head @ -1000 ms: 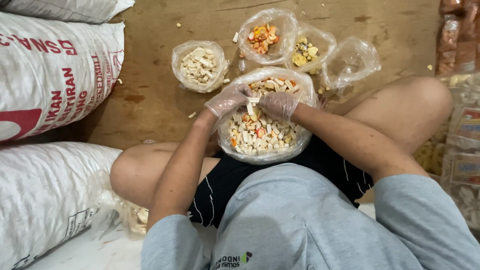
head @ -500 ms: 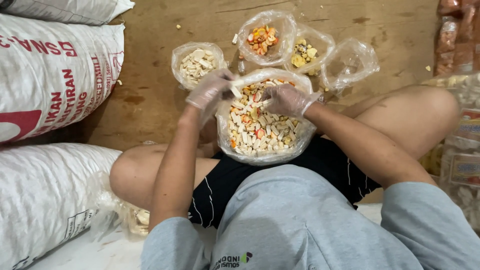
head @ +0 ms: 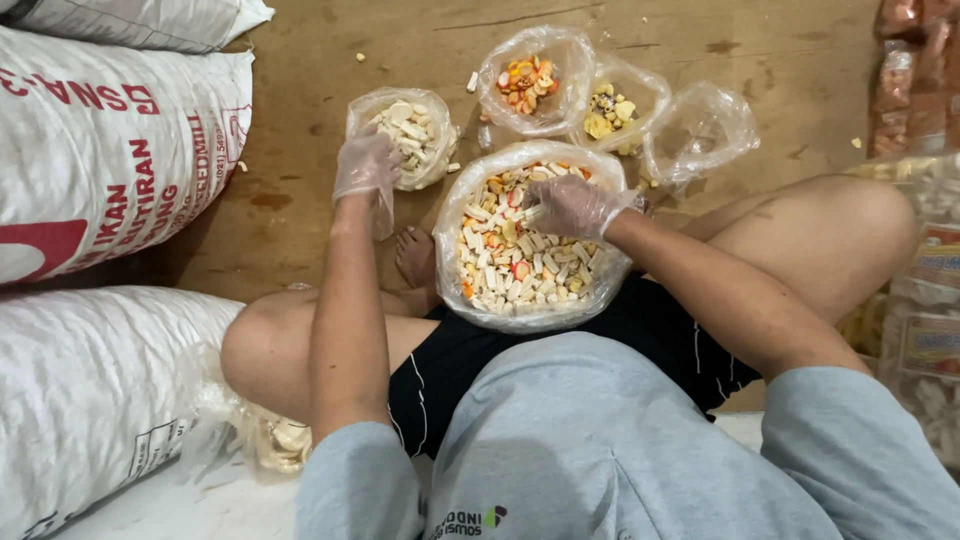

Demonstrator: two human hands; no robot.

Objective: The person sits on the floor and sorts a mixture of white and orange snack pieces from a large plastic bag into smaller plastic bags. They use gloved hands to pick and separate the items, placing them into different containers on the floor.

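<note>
- Your left hand (head: pixel 366 165) has swung out of the big mixed-cracker bag (head: pixel 530 240) to the small bag of pale crackers (head: pixel 412 132), fingers curled at its rim; whether it pinches a piece, you cannot tell
- Your right hand (head: pixel 570 205) stays in the big bag, pinching pale sticks
- Sorted bags sit just beyond both hands, likely for short reaches

White printed sacks (head: pixel 110 150) stacked left; brown floor (head: pixel 300 200) with scattered crumbs; packaged snack bags (head: pixel 925 300) right; empty clear bag (head: pixel 700 125) far right.
</note>
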